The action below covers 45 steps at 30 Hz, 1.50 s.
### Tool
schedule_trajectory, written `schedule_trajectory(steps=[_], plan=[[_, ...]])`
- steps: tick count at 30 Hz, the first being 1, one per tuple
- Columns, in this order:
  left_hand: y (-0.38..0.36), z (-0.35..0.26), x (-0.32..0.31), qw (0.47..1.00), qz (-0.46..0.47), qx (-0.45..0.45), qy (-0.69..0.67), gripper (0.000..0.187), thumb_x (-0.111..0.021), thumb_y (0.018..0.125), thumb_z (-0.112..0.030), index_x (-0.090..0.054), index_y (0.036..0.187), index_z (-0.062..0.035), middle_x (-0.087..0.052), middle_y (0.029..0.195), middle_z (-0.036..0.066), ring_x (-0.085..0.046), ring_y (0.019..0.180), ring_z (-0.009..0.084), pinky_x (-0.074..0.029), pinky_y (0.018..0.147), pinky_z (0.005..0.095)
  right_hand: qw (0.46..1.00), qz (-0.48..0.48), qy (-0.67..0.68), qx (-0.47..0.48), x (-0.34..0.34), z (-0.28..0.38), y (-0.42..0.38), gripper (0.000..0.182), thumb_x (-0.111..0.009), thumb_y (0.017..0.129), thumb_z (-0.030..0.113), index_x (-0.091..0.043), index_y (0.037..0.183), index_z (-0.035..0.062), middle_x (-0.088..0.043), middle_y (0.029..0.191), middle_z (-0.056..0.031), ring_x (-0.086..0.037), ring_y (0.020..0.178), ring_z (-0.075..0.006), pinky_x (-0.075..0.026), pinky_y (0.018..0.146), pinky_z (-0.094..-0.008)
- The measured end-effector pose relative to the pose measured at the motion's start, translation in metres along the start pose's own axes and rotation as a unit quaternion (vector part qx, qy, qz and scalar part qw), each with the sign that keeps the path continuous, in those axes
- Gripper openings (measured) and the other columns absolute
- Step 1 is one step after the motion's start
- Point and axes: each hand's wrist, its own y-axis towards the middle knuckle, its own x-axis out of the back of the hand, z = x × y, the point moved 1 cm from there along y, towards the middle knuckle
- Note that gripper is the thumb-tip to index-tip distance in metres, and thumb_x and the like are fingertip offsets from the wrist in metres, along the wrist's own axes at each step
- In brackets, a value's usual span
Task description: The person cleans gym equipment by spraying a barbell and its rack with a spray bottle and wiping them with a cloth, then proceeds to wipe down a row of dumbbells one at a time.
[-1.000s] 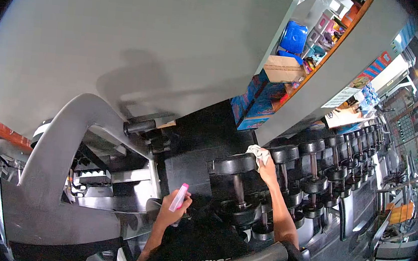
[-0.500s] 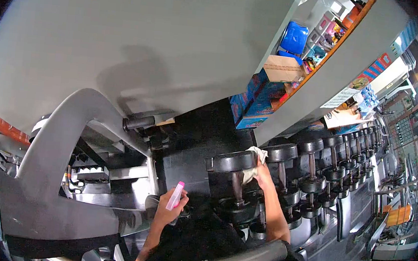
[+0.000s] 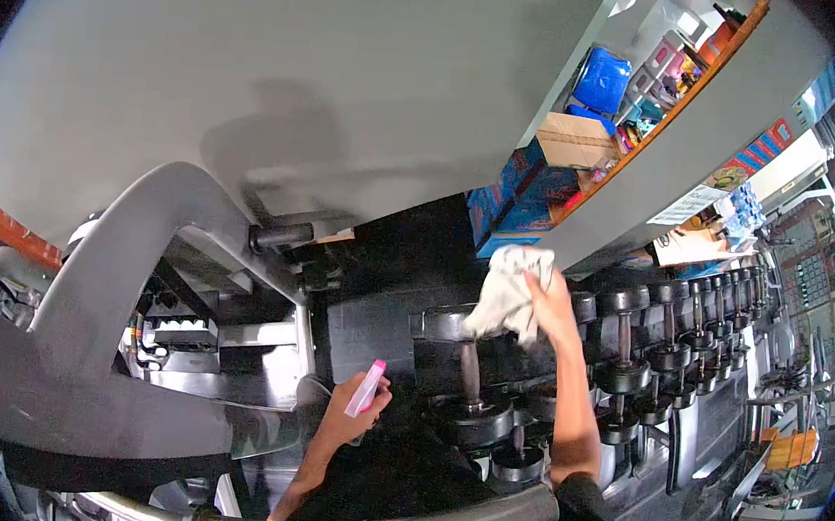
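Observation:
My right hand (image 3: pixel 555 312) is closed on a crumpled white cloth (image 3: pixel 510 292) with dark marks. The cloth overlaps the far end of the nearest large black dumbbell (image 3: pixel 470 421) and hides part of it. That dumbbell's bare metal handle and near head show below the cloth. Nearer my body on the left, my left hand (image 3: pixel 355 410) is wrapped around a spray bottle with a white and pink head (image 3: pixel 366 388); the fingers hide most of its body.
More dumbbells (image 3: pixel 622 330) run in a rack toward the right. A grey machine frame (image 3: pixel 112 301) stands at left, and a metal bar (image 3: pixel 393 519) crosses in front of me. Blue boxes (image 3: pixel 518 205) sit by the wall opening. An orange-edged shelf (image 3: pixel 669 104) holds assorted goods.
My right hand has lifted up and away from beside the dumbbell's far head, and the cloth now hangs more spread out. My left hand has shifted slightly right, still holding the spray bottle.

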Motion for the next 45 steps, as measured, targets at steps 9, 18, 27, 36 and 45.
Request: schedule_trajectory(steps=[9,18,27,36,45], plan=[[-0.009,0.003,0.013,0.999,-0.043,-0.025,0.011,0.019,-0.066,0.082,-0.007,-0.058,0.099,-0.0032,-0.061,0.077,0.001,-0.055,0.056,0.0063,-0.045,0.050,0.0218,0.772,0.534,-0.338,-0.074,-0.058,-0.090,0.081,0.034,-0.059,0.084,0.028,-0.059,0.113,0.0116,-0.065,0.103,-0.0084,-0.059,0.090,-0.0229,-0.045,0.081,-0.0370],[-0.006,-0.001,0.015,0.999,-0.050,-0.011,0.006,0.017,-0.066,0.082,-0.006,-0.059,0.097,-0.0028,-0.060,0.077,0.001,-0.056,0.058,0.0065,-0.045,0.051,0.0222,0.861,0.490,-0.109,-0.079,-0.025,-0.036,0.085,0.025,-0.051,0.091,0.012,-0.056,0.110,-0.0019,-0.064,0.098,-0.0063,-0.058,0.092,-0.0148,-0.047,0.082,-0.0307],[-0.003,0.001,0.014,0.998,-0.058,-0.011,-0.021,0.018,-0.066,0.082,-0.006,-0.059,0.098,-0.0025,-0.060,0.076,0.002,-0.056,0.058,0.0065,-0.045,0.051,0.0226,0.783,0.548,-0.250,-0.154,-0.094,-0.044,0.083,0.025,-0.055,0.086,0.020,-0.065,0.108,0.0165,-0.066,0.090,-0.0078,-0.061,0.082,-0.0222,-0.047,0.072,-0.0337],[-0.002,-0.002,0.015,0.991,-0.063,-0.083,0.079,0.018,-0.066,0.082,-0.006,-0.058,0.098,-0.0033,-0.061,0.075,0.003,-0.057,0.057,0.0085,-0.046,0.053,0.0248,0.744,0.528,-0.396,0.105,-0.117,0.036,0.016,0.024,-0.054,0.081,0.019,-0.059,0.104,0.0112,-0.064,0.098,-0.0159,-0.061,0.095,-0.0347,-0.050,0.074,-0.0467],[0.000,-0.007,0.017,0.998,-0.045,-0.028,0.029,0.018,-0.066,0.082,-0.007,-0.058,0.098,-0.0031,-0.060,0.074,0.002,-0.055,0.055,0.0071,-0.045,0.050,0.0232,0.930,0.112,-0.283,0.207,-0.012,-0.002,-0.083,0.047,-0.049,0.071,-0.008,-0.056,0.113,0.0121,-0.058,0.120,-0.0113,-0.056,0.112,-0.0278,-0.046,0.094,-0.0360]])
